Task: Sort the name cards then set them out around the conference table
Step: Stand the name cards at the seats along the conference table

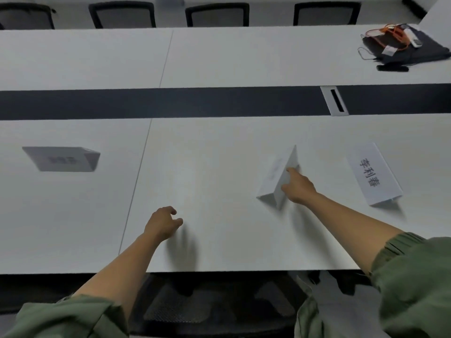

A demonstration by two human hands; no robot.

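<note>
Green sleeves frame the bottom of my view. My right grip lays its forefinger straight on the sloped face of a folded name card right of centre, pressing rather than pinching. My left grip hangs loosely curled, holding nothing. I'd turn the card gently to square it with the near edge, so the fold doesn't flatten. Another card lies near it at right, and a blurred third card at far left. Beyond, the white table carries a dark centre strip and a bag upper right. Chairs line the top.
</note>
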